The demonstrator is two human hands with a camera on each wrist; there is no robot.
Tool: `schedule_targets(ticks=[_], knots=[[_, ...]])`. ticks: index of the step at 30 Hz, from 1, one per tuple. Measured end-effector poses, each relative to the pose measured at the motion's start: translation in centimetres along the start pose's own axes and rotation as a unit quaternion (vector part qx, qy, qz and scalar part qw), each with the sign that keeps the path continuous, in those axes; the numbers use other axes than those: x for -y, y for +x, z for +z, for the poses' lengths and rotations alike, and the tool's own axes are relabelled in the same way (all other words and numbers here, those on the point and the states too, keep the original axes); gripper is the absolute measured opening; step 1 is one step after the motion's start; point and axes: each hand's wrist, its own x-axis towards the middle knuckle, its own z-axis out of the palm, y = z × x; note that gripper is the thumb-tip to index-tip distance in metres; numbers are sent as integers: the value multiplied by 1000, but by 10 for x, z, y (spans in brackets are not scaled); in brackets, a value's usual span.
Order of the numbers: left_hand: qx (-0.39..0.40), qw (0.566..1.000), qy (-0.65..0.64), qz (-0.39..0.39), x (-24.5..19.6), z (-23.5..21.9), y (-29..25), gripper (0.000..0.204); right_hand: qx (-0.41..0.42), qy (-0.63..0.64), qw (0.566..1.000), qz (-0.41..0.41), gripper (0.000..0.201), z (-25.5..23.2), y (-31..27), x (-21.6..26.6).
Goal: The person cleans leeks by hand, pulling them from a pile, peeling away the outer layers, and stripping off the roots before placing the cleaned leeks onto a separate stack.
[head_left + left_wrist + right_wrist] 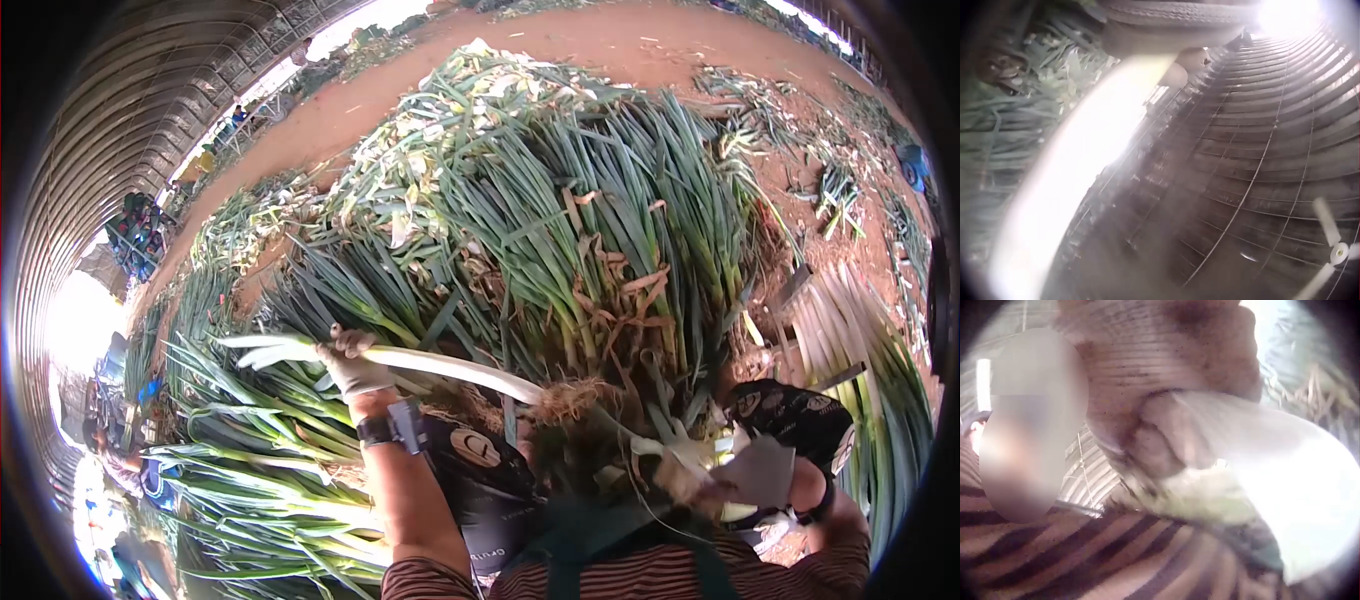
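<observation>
A gloved left hand (355,372) grips a long white leek (450,367) near its leafy end. The stalk slants down to the right, its brown roots (568,400) above the lap. Close to the left wrist camera, the bright, overexposed leek (1079,169) runs below the glove (1172,28). The right hand (750,475), gloved and blurred, is low at the right beside pale green leaf pieces (700,450). Its fingers curl round pale green leaf matter (1210,494) in the right wrist view, with a broad white surface (1304,481) alongside; exactly what is pinched is blurred.
Green leeks (610,210) are heaped in front, with more (270,500) at the left. Trimmed leeks (860,350) lie at the right. Leaf scraps (470,90) cover the far side of the heap. Reddish soil (620,40) lies beyond, under an arched roof (130,90).
</observation>
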Motion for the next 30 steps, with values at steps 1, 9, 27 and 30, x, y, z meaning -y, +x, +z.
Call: schedule_targets(ticks=[1, 9, 27, 30], knots=[[12, 1000, 19, -14, 13, 10, -5, 49, -87, -66, 994, 17, 37, 5, 5, 0], [6, 990, 140, 31, 48, 92, -42, 52, -364, -53, 928, -65, 33, -22, 109, 26], [-444, 642, 617, 100, -288, -73, -116, 72, -122, 35, 992, 22, 38, -14, 197, -55], [-225, 742, 617, 132, -181, -19, -86, 47, -169, 66, 983, 39, 39, 3, 261, -72]])
